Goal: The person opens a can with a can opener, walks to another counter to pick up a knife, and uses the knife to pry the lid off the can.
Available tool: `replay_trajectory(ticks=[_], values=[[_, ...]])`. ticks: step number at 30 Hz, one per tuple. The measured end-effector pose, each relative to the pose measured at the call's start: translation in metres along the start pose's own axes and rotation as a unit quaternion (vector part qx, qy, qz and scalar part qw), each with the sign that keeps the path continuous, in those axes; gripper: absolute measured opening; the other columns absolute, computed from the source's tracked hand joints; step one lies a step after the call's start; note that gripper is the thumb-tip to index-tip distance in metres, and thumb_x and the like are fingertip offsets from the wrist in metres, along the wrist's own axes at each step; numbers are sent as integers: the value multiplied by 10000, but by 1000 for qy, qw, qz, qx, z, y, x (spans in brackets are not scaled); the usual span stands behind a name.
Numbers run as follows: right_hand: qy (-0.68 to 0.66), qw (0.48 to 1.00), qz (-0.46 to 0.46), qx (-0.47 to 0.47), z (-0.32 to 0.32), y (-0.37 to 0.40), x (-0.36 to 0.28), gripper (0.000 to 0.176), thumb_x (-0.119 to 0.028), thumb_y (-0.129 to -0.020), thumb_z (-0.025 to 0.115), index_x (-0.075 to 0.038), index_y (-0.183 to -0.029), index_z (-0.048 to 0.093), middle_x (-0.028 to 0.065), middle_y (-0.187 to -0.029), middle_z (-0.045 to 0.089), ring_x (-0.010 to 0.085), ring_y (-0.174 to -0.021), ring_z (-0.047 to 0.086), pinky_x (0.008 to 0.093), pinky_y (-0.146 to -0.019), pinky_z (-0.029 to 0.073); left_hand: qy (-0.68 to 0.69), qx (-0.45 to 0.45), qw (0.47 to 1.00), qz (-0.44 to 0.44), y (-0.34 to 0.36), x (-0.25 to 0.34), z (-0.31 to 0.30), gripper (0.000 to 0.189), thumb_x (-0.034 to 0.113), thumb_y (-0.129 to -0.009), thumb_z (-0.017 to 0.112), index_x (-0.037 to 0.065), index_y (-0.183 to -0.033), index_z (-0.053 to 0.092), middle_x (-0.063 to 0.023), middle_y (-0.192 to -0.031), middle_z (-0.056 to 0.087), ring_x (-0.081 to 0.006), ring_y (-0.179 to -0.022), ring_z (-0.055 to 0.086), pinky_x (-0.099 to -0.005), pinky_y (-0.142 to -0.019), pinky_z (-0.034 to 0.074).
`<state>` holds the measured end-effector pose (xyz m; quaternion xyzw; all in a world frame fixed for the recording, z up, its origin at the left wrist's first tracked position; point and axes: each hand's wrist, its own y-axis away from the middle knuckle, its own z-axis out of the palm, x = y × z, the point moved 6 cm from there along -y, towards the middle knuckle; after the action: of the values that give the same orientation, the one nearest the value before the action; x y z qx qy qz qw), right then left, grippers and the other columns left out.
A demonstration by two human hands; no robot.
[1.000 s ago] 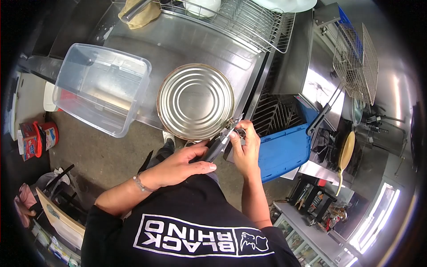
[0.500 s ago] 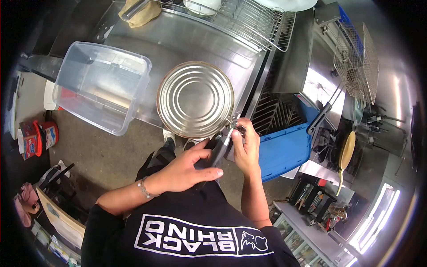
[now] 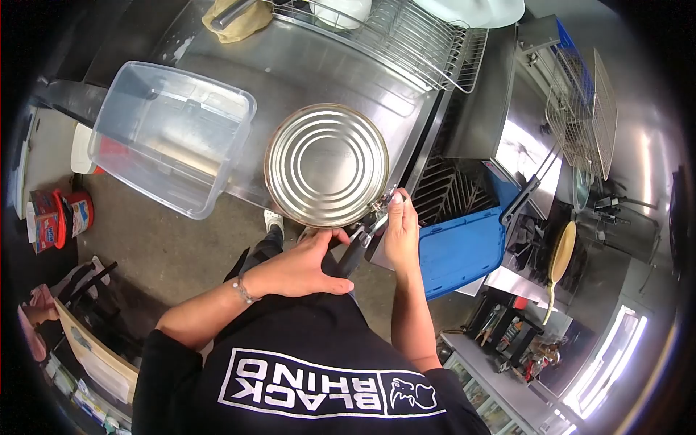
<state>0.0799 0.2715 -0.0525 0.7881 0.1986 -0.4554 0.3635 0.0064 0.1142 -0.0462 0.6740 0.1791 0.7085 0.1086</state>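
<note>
A large tin can (image 3: 326, 167), its ridged metal lid facing me, stands at the front edge of the steel counter. A can opener (image 3: 355, 254) with dark handles sits on the can's rim at the near right. My right hand (image 3: 401, 235) is closed at the opener's turning end, thumb up along it; its other fingers are mostly hidden. My left hand (image 3: 301, 267), wearing a bracelet, is spread beside the opener's handles. Its fingers reach the can's lower side while the thumb stretches out below, so the handles lie between them, not gripped.
A clear plastic tub (image 3: 170, 138) sits left of the can, partly over the counter edge (image 3: 272, 65). Behind is a wire dish rack (image 3: 399, 36). To the right are a grill grate (image 3: 453, 192), a blue lid (image 3: 464, 250) and hanging fry baskets (image 3: 580, 109).
My right thumb has straightened upward at the opener. My left hand has shifted slightly, its fingers now against the can's lower side and its thumb below the handles. The whole view has shifted a little.
</note>
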Motion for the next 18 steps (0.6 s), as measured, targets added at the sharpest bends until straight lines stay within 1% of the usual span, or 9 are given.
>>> replay_trajectory(ticks=[1,4,6,8,10,14,16,17,18], values=[[54,996,-68,11,-3,-7,7,367,-334,-1030,361,-14,-981,534,0,-738,469,82,-716,419,251,-672,377,5,4,1000,5,-1,0,4,750,319,-724,768,-11,-1264,365,-163,-1232,428,-274,-1220,403,-343,-1052,285],[32,997,-65,6,-4,-14,14,365,-325,-1031,354,-22,-964,545,-3,-725,477,76,-704,435,247,-658,381,14,-4,1000,-3,-3,0,12,852,299,-733,753,-43,-1336,256,-212,-1288,407,-294,-1261,392,-347,-1058,296],[26,997,-70,4,-5,-15,13,364,-318,-1032,349,-21,-953,544,7,-750,487,79,-710,438,244,-667,383,-9,52,999,4,-4,-7,14,859,319,-734,717,-76,-1330,242,-302,-1247,431,-407,-1218,440,-389,-1022,350],[21,997,-73,2,-4,-14,10,364,-311,-1033,344,-20,-943,544,16,-776,498,81,-716,441,242,-676,385,-17,74,997,-5,-5,-15,16,832,285,-744,696,-95,-1331,245,-321,-1208,464,-429,-1168,471,-403,-996,374],[29,983,-148,100,-8,-9,-3,276,-242,-998,428,0,-924,538,79,-759,519,136,-678,462,309,-609,409,-26,95,995,-15,-4,-7,13,805,252,-755,675,-114,-1332,249,-339,-1170,497,-452,-1118,503,-418,-970,397],[50,959,-180,214,-17,8,-9,218,-208,-934,543,-4,-1009,554,131,-965,562,212,-788,552,338,-684,464,-88,167,982,-17,-5,10,16,551,143,-782,606,-133,-1208,391,-329,-852,598,-480,-844,581,-502,-773,463],[212,879,-389,175,-10,22,-12,387,-244,-848,648,5,-1123,535,192,-1150,524,310,-914,567,387,-770,487,-65,160,983,-64,-4,13,14,471,136,-811,597,-102,-1181,432,-308,-835,595,-469,-814,580,-491,-738,455],[158,907,-366,136,-8,26,-3,600,-389,-801,683,32,-1192,510,244,-1223,501,384,-1038,543,435,-879,455,-65,160,983,-65,-3,14,12,471,136,-811,597,-102,-1181,432,-308,-835,595,-469,-814,580,-491,-738,455],[158,907,-365,135,-7,26,-3,600,-389,-801,683,32,-1192,510,244,-1223,501,384,-1038,543,435,-879,455,-71,156,984,-54,-3,16,10,438,133,-818,593,-96,-1158,441,-301,-808,594,-469,-793,580,-495,-720,454]])
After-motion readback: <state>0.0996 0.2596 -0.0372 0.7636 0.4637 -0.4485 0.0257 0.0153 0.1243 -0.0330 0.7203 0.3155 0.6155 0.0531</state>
